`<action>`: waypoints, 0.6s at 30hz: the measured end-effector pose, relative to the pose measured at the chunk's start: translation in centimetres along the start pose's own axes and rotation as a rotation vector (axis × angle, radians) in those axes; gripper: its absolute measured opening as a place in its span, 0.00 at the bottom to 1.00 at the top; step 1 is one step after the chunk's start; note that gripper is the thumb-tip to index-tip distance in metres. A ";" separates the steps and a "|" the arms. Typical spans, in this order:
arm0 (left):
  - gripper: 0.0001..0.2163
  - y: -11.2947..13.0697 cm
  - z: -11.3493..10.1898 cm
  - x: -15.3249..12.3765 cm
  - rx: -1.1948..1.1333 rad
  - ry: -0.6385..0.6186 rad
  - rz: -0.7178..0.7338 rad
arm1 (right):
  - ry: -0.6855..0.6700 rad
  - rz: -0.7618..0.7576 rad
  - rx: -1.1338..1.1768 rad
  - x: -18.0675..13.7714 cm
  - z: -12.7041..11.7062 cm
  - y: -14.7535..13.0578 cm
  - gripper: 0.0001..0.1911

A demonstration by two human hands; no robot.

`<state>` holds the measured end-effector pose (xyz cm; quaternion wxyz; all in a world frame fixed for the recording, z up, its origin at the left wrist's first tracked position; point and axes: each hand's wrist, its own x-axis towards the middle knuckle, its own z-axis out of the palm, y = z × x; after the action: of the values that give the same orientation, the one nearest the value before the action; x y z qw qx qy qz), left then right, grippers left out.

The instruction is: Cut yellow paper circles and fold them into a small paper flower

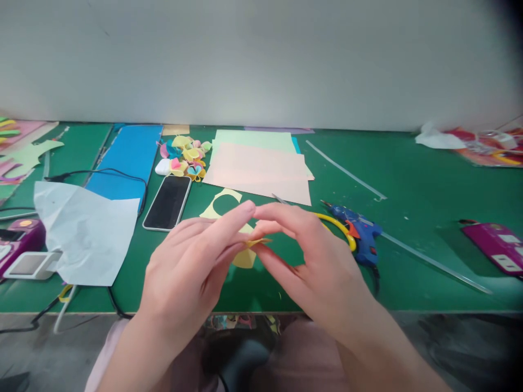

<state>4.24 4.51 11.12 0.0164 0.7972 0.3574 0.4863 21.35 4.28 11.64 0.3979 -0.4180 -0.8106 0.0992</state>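
My left hand (192, 267) and my right hand (321, 256) meet at the fingertips above the table's front half. Between them they pinch a small folded piece of yellow paper (258, 242), seen nearly edge-on. Below and behind the fingers lie a pale yellow paper scrap (209, 211) with a round hole cut in it and another yellow scrap (244, 260), both partly hidden. Scissors with yellow handles (345, 231) lie behind my right hand, which covers part of them. A blue glue gun (362, 226) rests just right of that hand.
Pale pink and green paper sheets (261, 171) lie behind the hands. Left of them are small paper flowers (188, 155), a phone (169, 201), a blue sheet (122, 158) and crumpled white paper (92, 234). A glue stick (343, 167) and a purple device (496, 247) lie right.
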 end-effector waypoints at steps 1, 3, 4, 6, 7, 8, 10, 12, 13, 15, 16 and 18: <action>0.32 -0.1 0.0 0.0 0.002 -0.002 0.000 | 0.006 0.000 -0.001 0.0 0.0 0.0 0.22; 0.33 -0.2 0.0 -0.1 0.002 -0.009 -0.004 | 0.011 -0.019 0.006 -0.1 0.0 0.0 0.21; 0.33 -0.2 0.0 -0.2 0.000 -0.008 -0.009 | 0.012 -0.032 0.013 -0.1 0.0 -0.1 0.21; 0.33 -0.3 0.1 -0.4 -0.005 0.006 -0.035 | 0.022 -0.041 0.029 -0.1 -0.1 -0.1 0.22; 0.33 -0.3 0.1 -0.6 -0.012 0.020 -0.059 | 0.032 -0.035 0.038 -0.1 -0.1 -0.1 0.23; 0.33 -0.3 0.1 -0.7 -0.024 0.036 -0.094 | 0.043 -0.024 0.049 -0.1 -0.1 -0.1 0.24; 0.32 -0.3 0.1 -1.0 -0.070 0.059 -0.177 | 0.062 -0.004 0.085 0.0 -0.1 -0.1 0.25; 0.31 -0.3 0.1 -1.2 -0.128 0.067 -0.242 | 0.080 0.003 0.119 0.0 0.0 -0.1 0.24; 0.31 -0.3 0.2 -1.2 -0.153 0.070 -0.264 | 0.090 0.003 0.129 0.0 0.1 -0.2 0.24; 0.31 -0.1 0.2 -1.2 -0.185 0.068 -0.289 | 0.108 0.004 0.133 0.1 0.2 -0.2 0.23; 0.30 -0.1 0.3 -1.2 -0.193 0.070 -0.297 | 0.113 0.003 0.134 0.1 0.3 -0.2 0.23; 0.29 0.0 0.3 -1.2 -0.207 0.078 -0.314 | 0.112 0.002 0.146 0.2 0.3 -0.2 0.21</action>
<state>4.17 3.90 10.05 0.1601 0.7062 0.4260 0.5425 20.95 4.37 11.69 0.4721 -0.3936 -0.7771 0.1351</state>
